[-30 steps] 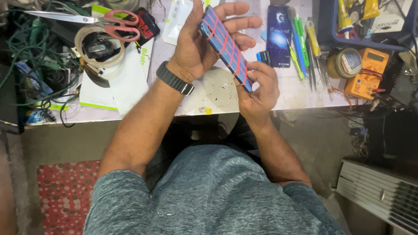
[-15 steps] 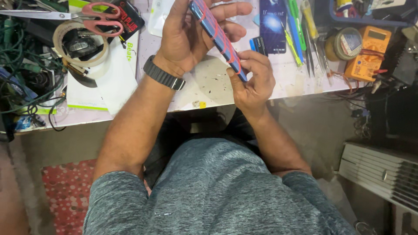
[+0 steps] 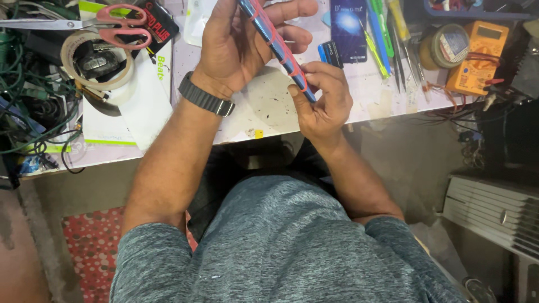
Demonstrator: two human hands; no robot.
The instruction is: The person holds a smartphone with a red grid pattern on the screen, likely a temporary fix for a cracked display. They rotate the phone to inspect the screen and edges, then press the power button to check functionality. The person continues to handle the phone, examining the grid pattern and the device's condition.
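A flat, narrow blue device wrapped with red rubber bands point(image 3: 275, 45) is held edge-on above the bench point(image 3: 269, 106), tilted so its upper end points away and to the left and its lower end comes down toward the person. The left hand point(image 3: 238, 47) cradles the upper part: the palm lies behind it and the fingers point(image 3: 292, 11) curl over its far side, clasping it. The right hand point(image 3: 323, 98) meets the lower end, with the thumb and fingertips pinched on the edge where a red band crosses it. A dark watch point(image 3: 205, 95) with a link strap sits on the left wrist.

On the bench just beyond the hands lie a small blue rectangular piece point(image 3: 330, 54) and a dark blue box point(image 3: 348, 28). To the right of these lie green and yellow pens and tweezers point(image 3: 387, 39), then a roll of solder wire point(image 3: 446, 45) and an orange multimeter point(image 3: 477, 56) with its leads trailing off the bench edge. To the left of the hands lie white papers point(image 3: 140, 101), a roll of pale tape point(image 3: 95, 62), pink-handled scissors point(image 3: 106, 28) and a tangle of green cables point(image 3: 28, 106). The person wears a grey shirt point(image 3: 281, 247), and a red dotted mat point(image 3: 92, 247) lies on the floor.
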